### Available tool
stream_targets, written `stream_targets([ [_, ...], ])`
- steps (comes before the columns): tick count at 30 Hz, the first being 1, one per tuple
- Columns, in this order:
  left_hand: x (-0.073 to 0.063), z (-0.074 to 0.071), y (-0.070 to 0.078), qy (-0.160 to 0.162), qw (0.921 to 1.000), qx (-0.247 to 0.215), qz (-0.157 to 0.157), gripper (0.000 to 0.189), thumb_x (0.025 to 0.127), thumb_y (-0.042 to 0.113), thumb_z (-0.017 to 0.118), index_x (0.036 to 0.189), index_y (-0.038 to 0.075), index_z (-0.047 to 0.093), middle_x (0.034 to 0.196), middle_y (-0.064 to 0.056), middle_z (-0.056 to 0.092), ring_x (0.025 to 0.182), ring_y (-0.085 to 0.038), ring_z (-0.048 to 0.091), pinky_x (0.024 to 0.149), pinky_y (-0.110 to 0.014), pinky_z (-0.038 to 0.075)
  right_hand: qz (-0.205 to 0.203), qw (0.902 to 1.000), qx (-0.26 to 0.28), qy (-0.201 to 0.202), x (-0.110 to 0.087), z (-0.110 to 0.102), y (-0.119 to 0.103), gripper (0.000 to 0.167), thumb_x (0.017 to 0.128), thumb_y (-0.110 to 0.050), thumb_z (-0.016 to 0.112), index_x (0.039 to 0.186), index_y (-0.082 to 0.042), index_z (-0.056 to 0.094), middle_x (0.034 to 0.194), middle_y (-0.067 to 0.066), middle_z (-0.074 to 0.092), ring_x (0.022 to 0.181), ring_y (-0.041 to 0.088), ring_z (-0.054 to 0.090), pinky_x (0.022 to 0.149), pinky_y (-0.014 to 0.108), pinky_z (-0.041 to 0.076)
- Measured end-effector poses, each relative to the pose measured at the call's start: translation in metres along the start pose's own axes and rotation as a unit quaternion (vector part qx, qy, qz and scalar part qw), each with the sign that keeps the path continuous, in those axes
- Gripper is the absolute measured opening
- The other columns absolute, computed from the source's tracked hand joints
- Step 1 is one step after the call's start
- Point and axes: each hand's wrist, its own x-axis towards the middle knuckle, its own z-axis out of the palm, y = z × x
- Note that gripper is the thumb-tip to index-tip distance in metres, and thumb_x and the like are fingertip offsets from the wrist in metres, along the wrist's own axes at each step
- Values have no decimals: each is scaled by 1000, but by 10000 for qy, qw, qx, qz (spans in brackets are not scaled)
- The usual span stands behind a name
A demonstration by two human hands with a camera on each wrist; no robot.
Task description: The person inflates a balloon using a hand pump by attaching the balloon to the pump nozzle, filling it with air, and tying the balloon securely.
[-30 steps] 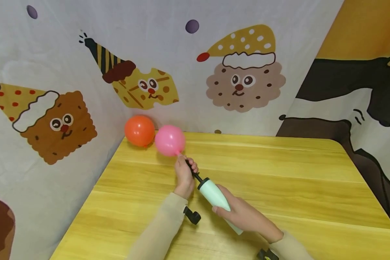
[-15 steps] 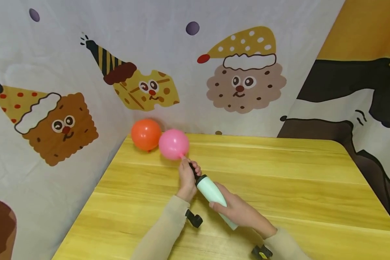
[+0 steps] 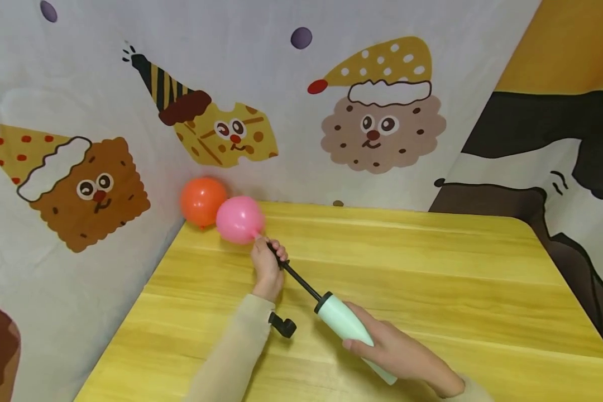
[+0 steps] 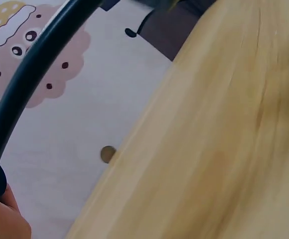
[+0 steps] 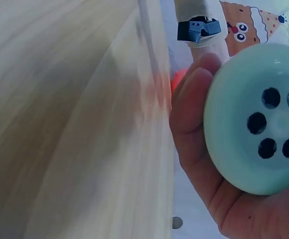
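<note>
Two hands share one mint-green hand pump, which slants across the lower middle of the head view. The left hand, left of centre, grips the pump's black front end and pinches by the neck of the pink balloon, probably so that the neck does not slip off. The right hand, lower right, has its fingers curled round the mint barrel; a long stretch of black rod shows between the hands, and holding both ends in one line likely lets the barrel slide straight. At centre left, the orange balloon sits behind the pink one near the back corner of the wooden table; whether the balloons touch is hard to tell. The nozzle is hidden by the left hand, as is the exact pinch. The left wrist view catches only a sliver of that hand at lower left, while in the right wrist view the barrel's holed end is cut off by the right edge.
</note>
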Motion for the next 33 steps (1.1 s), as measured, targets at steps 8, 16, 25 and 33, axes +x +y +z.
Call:
stream_targets([
  [8, -28, 15, -27, -344, 9985, 234, -363, 39, 115, 36, 27, 88, 12, 43, 69, 3, 46, 52, -5, 43, 46, -16, 37, -48, 9997, 22, 244, 28, 5, 0, 69, 106, -38, 59, 163, -17, 24, 101, 10, 62, 69, 12, 63, 54, 31, 55],
  [16, -40, 18, -43, -480, 9955, 545, -602, 39, 115, 37, 29, 89, 12, 44, 70, 3, 48, 52, -7, 44, 48, -19, 39, -2, 9994, 116, 311, 47, 5, 2, 72, 107, -39, 58, 163, -13, 22, 91, 10, 62, 58, 12, 64, 47, 31, 55],
  [25, -19, 27, -25, -461, 9984, 222, -249, 38, 115, 27, 28, 86, 10, 44, 67, 3, 47, 50, -6, 43, 44, -18, 38, 151, 9987, 133, 459, 25, 1, 0, 72, 107, -40, 58, 164, -18, 22, 107, 16, 64, 70, 19, 66, 52, 33, 55],
  [33, 9, 24, -4, -92, 9996, -225, 154, 39, 114, 27, 31, 82, 11, 44, 64, 4, 46, 47, -6, 41, 42, -16, 35, 69, 9994, 66, 335, -12, -13, 8, 69, 106, -34, 61, 164, -25, 26, 106, 8, 62, 78, 13, 63, 56, 31, 55],
])
